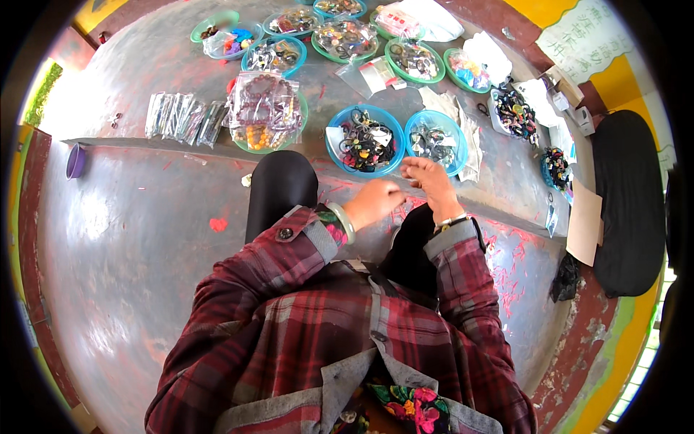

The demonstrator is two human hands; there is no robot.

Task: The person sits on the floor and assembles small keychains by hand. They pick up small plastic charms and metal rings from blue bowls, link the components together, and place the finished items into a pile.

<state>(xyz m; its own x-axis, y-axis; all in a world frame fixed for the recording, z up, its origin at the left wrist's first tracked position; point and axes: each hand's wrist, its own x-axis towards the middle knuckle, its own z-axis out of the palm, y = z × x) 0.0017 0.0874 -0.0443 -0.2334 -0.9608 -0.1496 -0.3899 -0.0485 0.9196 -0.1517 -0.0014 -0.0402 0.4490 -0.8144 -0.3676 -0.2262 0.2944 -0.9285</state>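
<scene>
My left hand [375, 207], with a pale bangle at the wrist, is closed, its fingertips pinched together and pointing right. Facing it, my right hand [431, 186] has its fingers bent and drawn together, a watch at its wrist. Whatever the fingers hold is too small to make out. Just beyond my hands, a blue basin [334, 160] contains black cords with small coloured ornaments. A second blue basin [460, 163], closest to my right hand, holds small items that look like metal and dark trinkets in clear wrapping.
A green basin [303, 123] to the left carries bagged bead bracelets [264, 108]. Beside it lie slim clear packets [176, 117]. Several more basins of trinkets stand farther back. At right are a white tub [495, 116], a cardboard piece [584, 224] and a long black object [629, 202].
</scene>
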